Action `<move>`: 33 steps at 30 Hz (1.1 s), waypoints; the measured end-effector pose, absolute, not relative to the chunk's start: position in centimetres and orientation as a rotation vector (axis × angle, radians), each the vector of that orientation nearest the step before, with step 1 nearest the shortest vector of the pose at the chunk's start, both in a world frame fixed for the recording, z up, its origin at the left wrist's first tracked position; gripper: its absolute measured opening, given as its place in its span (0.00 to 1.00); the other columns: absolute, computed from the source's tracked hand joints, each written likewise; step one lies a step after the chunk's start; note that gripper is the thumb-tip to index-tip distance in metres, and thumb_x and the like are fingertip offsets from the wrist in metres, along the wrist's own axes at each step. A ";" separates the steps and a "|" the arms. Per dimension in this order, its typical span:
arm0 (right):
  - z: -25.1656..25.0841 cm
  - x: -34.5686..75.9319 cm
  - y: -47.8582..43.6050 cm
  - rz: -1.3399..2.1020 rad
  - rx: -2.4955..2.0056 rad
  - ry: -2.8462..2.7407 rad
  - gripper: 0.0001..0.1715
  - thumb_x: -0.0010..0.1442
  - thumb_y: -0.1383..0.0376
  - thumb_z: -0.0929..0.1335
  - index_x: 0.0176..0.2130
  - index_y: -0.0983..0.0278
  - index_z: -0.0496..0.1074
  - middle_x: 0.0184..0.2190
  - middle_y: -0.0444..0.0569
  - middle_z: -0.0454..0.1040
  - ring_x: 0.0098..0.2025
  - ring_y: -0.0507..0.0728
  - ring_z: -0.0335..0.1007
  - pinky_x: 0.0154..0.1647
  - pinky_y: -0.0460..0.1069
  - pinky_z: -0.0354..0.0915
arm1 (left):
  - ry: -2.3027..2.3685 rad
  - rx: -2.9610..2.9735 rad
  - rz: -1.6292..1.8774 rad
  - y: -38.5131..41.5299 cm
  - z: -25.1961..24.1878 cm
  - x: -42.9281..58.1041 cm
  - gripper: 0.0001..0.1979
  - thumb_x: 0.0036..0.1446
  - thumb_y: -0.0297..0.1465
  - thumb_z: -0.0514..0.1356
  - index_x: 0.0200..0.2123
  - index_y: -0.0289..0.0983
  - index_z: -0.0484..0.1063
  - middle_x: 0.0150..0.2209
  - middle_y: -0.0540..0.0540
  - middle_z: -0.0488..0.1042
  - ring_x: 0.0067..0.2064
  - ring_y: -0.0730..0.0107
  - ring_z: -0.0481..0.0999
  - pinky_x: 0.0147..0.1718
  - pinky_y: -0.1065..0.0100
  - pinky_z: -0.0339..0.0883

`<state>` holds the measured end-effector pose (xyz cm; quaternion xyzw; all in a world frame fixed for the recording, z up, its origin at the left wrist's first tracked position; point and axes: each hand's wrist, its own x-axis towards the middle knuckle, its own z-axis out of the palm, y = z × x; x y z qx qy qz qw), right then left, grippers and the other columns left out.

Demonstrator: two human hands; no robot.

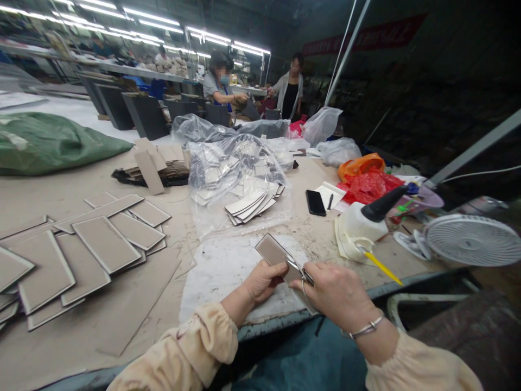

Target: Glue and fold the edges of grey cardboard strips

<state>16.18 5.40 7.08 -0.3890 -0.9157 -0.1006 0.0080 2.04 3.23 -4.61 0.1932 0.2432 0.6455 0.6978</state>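
My left hand (262,281) pinches the near end of a flat grey rectangular panel (273,252) with a pale edge, holding it tilted above a white sheet (222,269) at the table's front edge. My right hand (336,293) is closed on a small pair of metal scissors (299,270), their blades resting against the panel's right side. A silver bangle sits on my right wrist. Both sleeves are cream coloured.
Several similar panels (81,252) lie spread at the left. A clear plastic bag (236,174) holds more pieces. A white glue bottle with a black nozzle (368,217), a black phone (315,202), a small fan (474,240) and a green sack (52,142) surround me. Two people stand at the far end.
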 end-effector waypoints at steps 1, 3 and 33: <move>7.1 16.2 5.4 -0.304 -1.224 -2.869 0.17 0.56 0.50 0.68 0.29 0.61 0.69 0.25 0.47 0.74 0.30 0.57 0.71 0.27 0.49 0.50 | 0.530 0.432 1.437 3.2 -4.7 2.1 0.21 0.44 0.31 0.69 0.43 0.32 0.73 0.39 0.42 0.75 0.39 0.63 0.74 0.43 0.63 0.65; 7.0 16.2 5.4 -0.283 -1.237 -2.881 0.18 0.56 0.50 0.67 0.29 0.61 0.69 0.25 0.47 0.74 0.30 0.58 0.71 0.27 0.49 0.50 | 0.505 0.428 1.435 3.2 -4.8 2.1 0.20 0.45 0.31 0.69 0.43 0.32 0.73 0.39 0.42 0.75 0.40 0.63 0.74 0.43 0.63 0.65; 7.7 15.9 5.2 -0.449 -1.255 -2.867 0.20 0.55 0.48 0.68 0.28 0.62 0.70 0.24 0.50 0.73 0.28 0.58 0.71 0.26 0.48 0.50 | 0.498 0.427 1.425 3.1 -4.6 2.5 0.18 0.44 0.30 0.70 0.40 0.33 0.74 0.37 0.44 0.77 0.38 0.67 0.75 0.39 0.69 0.67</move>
